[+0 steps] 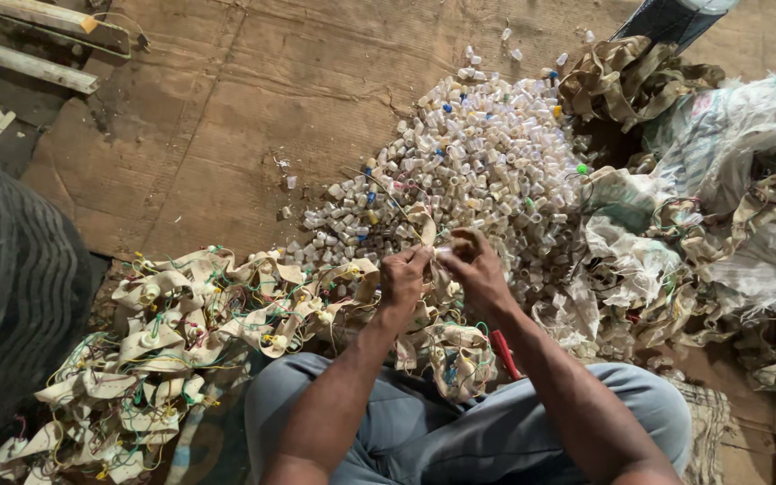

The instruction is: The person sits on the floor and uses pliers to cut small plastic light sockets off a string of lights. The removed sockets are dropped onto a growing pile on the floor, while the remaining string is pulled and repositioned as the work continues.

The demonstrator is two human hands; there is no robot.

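Both the left hand [403, 277] and right hand [471, 262] pinch one wired strip [424, 221]; woven sack [720, 135] holds scraps.

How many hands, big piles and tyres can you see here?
Hands: 2, the left hand and the right hand, both pinching one small white piece
Big piles: 3, white plastic caps, wired strips, torn sacks and strips
Tyres: 1, the black tyre
Total: 6

One camera on the head looks steeply down, close above the hands [442, 274], lap [460, 431] and cardboard floor [226, 117].
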